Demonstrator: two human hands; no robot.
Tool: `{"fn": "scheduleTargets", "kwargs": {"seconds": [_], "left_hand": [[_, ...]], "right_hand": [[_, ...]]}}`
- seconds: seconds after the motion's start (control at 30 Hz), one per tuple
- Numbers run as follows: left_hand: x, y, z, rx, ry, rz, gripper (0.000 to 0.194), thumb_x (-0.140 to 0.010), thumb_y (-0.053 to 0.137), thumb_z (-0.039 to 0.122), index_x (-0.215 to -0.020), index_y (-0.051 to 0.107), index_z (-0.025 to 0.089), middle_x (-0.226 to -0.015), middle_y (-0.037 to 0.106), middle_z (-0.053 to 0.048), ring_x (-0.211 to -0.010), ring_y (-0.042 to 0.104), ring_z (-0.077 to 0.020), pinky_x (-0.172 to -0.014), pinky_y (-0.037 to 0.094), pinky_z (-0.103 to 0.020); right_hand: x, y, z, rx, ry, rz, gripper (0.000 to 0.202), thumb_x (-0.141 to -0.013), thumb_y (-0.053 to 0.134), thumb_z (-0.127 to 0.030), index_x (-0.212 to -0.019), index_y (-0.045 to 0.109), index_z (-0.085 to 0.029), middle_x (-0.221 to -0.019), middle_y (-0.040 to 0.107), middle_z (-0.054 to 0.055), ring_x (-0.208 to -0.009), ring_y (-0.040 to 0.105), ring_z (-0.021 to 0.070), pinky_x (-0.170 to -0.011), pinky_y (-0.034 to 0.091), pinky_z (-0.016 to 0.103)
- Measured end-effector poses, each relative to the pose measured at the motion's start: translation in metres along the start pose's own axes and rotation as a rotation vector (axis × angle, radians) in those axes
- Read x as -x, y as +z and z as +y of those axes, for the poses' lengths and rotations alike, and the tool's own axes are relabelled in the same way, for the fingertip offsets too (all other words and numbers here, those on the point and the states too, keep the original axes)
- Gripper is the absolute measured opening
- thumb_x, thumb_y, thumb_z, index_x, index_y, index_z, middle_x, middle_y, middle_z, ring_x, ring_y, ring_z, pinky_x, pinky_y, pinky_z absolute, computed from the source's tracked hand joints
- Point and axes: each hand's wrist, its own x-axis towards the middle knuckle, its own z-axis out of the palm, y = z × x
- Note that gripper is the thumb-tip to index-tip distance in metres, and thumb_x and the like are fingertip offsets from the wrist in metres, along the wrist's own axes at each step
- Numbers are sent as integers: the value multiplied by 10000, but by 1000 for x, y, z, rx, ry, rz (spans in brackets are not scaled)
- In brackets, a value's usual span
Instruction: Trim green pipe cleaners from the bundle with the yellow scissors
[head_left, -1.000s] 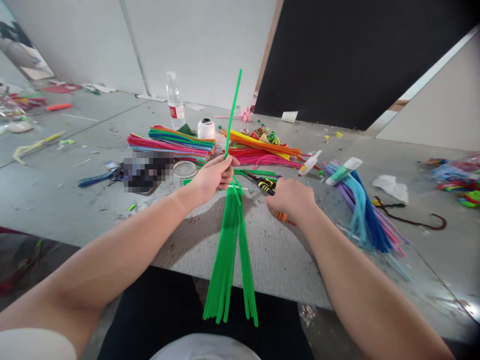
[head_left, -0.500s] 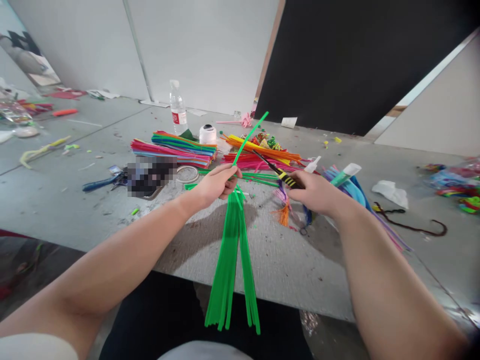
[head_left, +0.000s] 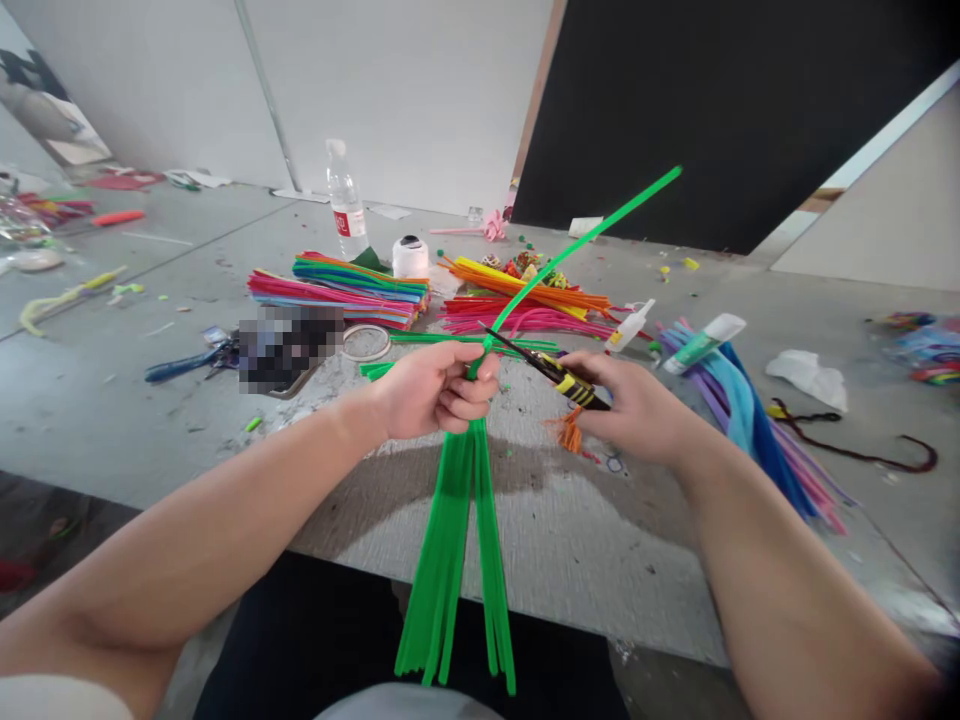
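On one grey table (head_left: pixel 570 560), with clock directions read from the left hand (head_left: pixel 448 392), two bare hands are seen apart from each other. The left hand is clamped on one green stem (head_left: pixel 600 230), which rises, slightly bowed, between 1 and 2 o'clock. The right hand (head_left: pixel 637 402), at 3 o'clock, is closed around one pair of pliers (head_left: pixel 551 372), black and yellow; its tips point to 10 o'clock and overlap the stem just above the left fingers, though contact cannot be told. At 6 o'clock, one green pile (head_left: pixel 433 565) spreads in two fans, the near ends overhanging the table; its strips cannot be counted.

Around these lie one blue tool (head_left: pixel 180 366) at 9 o'clock; one ring (head_left: pixel 366 343) at 10; one water bottle (head_left: pixel 346 210) upright at 11; one spool (head_left: pixel 411 260) between 11 and 12; one pink flower (head_left: pixel 494 226) between 12 and 1; one white bottle (head_left: pixel 630 327), tilted, and one tube (head_left: pixel 705 344) between 2 and 3; and one crumpled tissue (head_left: pixel 810 380), well apart, at 3. The tube rests on one blue-and-purple bundle (head_left: pixel 750 410).
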Motion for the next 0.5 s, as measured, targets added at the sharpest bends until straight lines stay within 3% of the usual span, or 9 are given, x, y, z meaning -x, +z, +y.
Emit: {"fn": "scheduleTargets", "kwargs": {"seconds": [0.5], "left_hand": [[4,2,2,86,-103,16,241,-978,528,309,-817,645,175,-683,194,54,-476,196,-80,-382,194,-162]], "right_hand": [[5,4,-7,-80,-12,-23,314,-712,702,-271,-1019,753,-235,-893,778,47,-832,717,270,-738,554,377]]}}
